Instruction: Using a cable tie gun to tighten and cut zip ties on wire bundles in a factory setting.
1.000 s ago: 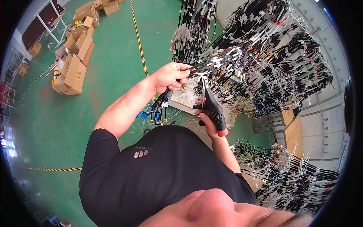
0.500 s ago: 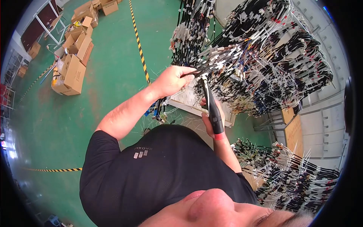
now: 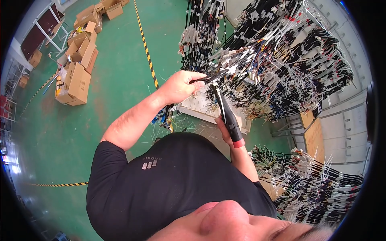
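Note:
My left hand [image 3: 180, 86] is closed around a bundle of black cables [image 3: 215, 76], the thumb and forefinger pinching it near the middle of the view. White connectors and ties show along the bundle, which runs right into a large mass of wire harnesses [image 3: 257, 60]. My right hand [image 3: 225, 129] grips a long black hand tool [image 3: 228, 113] with a red rear end; part of the fingers is hidden behind it. The tool's narrow tip points up and slightly left, close below the bundle. Whether the tip touches the cables I cannot tell.
More wire harnesses [image 3: 317, 193] lie at the lower right, and others hang [image 3: 197, 44] at the far middle. A pale board [image 3: 197, 112] sits below my hands. Open cardboard boxes [image 3: 78, 86] line the left. Striped floor tape [image 3: 145, 48] crosses the green floor.
My right hand and the tool have shifted slightly right and down, the tool's rear end swinging outward. My left hand keeps its hold on the cable bundle, nearly in place.

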Demonstrator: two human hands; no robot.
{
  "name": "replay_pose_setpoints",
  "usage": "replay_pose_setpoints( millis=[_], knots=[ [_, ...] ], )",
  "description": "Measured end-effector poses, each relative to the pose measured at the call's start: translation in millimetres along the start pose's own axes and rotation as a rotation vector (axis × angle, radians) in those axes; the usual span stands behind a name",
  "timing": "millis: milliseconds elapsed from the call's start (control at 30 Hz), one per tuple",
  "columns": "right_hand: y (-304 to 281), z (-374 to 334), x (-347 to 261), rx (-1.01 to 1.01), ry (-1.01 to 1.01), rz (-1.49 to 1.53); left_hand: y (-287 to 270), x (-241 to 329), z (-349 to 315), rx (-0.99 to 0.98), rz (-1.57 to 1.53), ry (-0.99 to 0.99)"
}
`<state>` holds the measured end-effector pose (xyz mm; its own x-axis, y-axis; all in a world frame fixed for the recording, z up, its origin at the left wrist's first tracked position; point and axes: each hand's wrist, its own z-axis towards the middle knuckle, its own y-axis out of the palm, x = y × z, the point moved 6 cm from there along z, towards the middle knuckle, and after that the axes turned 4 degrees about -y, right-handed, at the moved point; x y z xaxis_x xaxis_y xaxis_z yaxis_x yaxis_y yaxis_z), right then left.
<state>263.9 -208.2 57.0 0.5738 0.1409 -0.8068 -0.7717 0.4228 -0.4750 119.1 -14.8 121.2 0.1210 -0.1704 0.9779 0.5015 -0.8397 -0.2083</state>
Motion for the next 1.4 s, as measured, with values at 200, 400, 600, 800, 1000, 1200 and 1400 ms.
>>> replay_pose_setpoints(
  millis=[200,400,600,800,1000,1200,1400],
  knots=[
    [1,10,-6,-0.069,-0.022,0.027,0,-9,6,0.003,-0.063,-0.061],
    [-3,-6,14,-0.009,-0.105,0.332,-12,-8,4,-0.002,-0.159,-0.084],
    [29,52,-15,-0.202,-0.063,1.040,3,-15,-6,-0.264,-0.234,-0.080],
    [70,96,-19,-0.242,0.068,1.316,-68,-17,-34,0.015,0.515,-0.146],
    [86,123,-46,-0.276,0.125,1.331,-158,-265,-104,0.226,0.278,-0.425],
    [96,147,-84,-0.183,0.093,1.317,-59,-295,-95,0.106,0.332,-0.136],
    [101,165,-120,-0.105,0.059,1.323,-64,-224,-53,0.434,0.594,0.523]
  ],
)
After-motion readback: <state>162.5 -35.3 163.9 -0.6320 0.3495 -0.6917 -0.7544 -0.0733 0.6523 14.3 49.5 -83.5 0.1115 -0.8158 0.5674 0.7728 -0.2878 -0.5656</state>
